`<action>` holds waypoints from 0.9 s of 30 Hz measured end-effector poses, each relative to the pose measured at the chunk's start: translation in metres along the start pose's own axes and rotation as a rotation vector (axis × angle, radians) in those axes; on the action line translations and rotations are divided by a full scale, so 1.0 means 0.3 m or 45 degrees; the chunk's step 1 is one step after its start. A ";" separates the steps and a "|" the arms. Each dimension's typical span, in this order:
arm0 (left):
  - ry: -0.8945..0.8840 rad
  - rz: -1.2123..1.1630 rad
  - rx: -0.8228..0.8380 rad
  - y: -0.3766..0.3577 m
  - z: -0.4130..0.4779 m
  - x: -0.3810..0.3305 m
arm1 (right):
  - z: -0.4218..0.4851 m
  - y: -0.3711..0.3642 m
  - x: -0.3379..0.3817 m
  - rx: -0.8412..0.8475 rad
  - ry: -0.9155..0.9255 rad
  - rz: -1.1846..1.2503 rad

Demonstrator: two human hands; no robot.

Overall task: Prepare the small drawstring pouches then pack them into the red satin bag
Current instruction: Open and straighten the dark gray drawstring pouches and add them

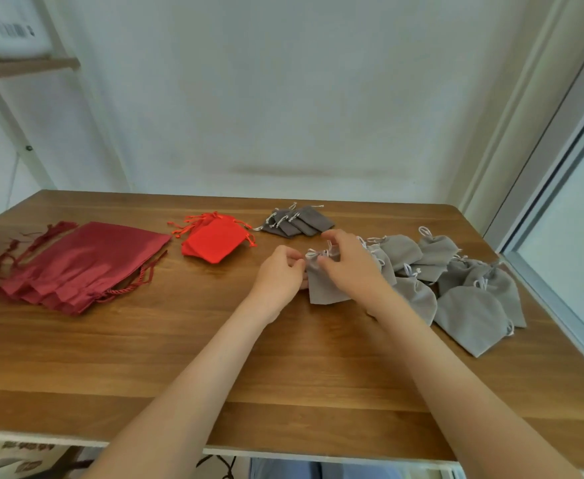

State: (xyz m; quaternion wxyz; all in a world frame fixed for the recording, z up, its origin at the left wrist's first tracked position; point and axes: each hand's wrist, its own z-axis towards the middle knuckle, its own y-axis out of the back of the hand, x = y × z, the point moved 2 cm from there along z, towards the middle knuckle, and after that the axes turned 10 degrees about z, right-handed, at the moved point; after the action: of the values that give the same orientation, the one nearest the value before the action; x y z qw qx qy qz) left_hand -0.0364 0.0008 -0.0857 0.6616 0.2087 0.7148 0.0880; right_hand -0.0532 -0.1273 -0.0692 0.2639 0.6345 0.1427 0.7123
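Now both hands pinch the grey pouch (323,283) at its neck on the table (179,357): left hand (280,271), right hand (347,261). Best pull the cords evenly, sideways, so the neck cinches neatly.

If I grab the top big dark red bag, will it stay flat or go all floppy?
Probably floppy: the dark red bag lies thin and creased. Its shine suggests slippery cloth, so it may slip when gripped. It is likely light, since it looks flat and empty.
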 end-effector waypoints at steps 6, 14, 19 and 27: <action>-0.194 0.634 -0.076 -0.007 0.015 -0.080 | 0.016 0.041 -0.005 -0.096 -0.061 -0.259; -0.182 0.670 -0.176 0.073 0.096 -0.103 | 0.143 0.020 0.099 -0.010 0.008 -0.297; -0.151 0.616 -0.209 0.101 0.169 -0.096 | 0.291 -0.022 0.078 0.062 -0.156 -0.399; -0.127 0.537 -0.181 0.107 0.252 -0.070 | 0.366 -0.073 0.011 0.067 -0.211 -0.721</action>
State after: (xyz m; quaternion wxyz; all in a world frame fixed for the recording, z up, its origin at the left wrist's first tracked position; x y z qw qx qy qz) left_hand 0.0445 0.0096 -0.0620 0.6761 0.3105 0.6137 0.2643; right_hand 0.0585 -0.1219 -0.0615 0.4464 0.6321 0.3104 0.5521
